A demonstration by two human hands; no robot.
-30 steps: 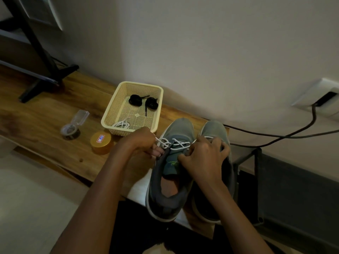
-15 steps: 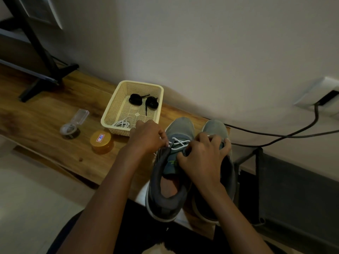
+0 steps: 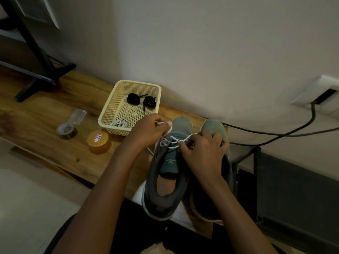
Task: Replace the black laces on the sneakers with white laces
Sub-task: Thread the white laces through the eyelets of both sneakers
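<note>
Two grey sneakers stand side by side at the wooden table's right end, toes to the wall. The left sneaker (image 3: pixel 165 173) has a white lace (image 3: pixel 176 141) crossed through its front eyelets. My left hand (image 3: pixel 148 131) pinches one end of that lace just left of the shoe's toe. My right hand (image 3: pixel 203 151) lies over the right sneaker (image 3: pixel 214 125) and pinches the lace's other side at the eyelets. Two coiled black laces (image 3: pixel 141 100) lie in the cream basket (image 3: pixel 110 114), with a bundled white lace (image 3: pixel 120 123) at its front.
A gold round tin (image 3: pixel 99 141) and a tape roll with a clear plastic piece (image 3: pixel 68 125) sit left of the basket. A black stand's foot (image 3: pixel 44 77) is at the far left. A black cable (image 3: pixel 275 134) runs from the wall socket (image 3: pixel 317 98). A dark frame (image 3: pixel 260 180) stands right of the table.
My left hand has moved up and forward to the shoe's toe, drawing the lace end out. My right hand stays at the eyelets.
</note>
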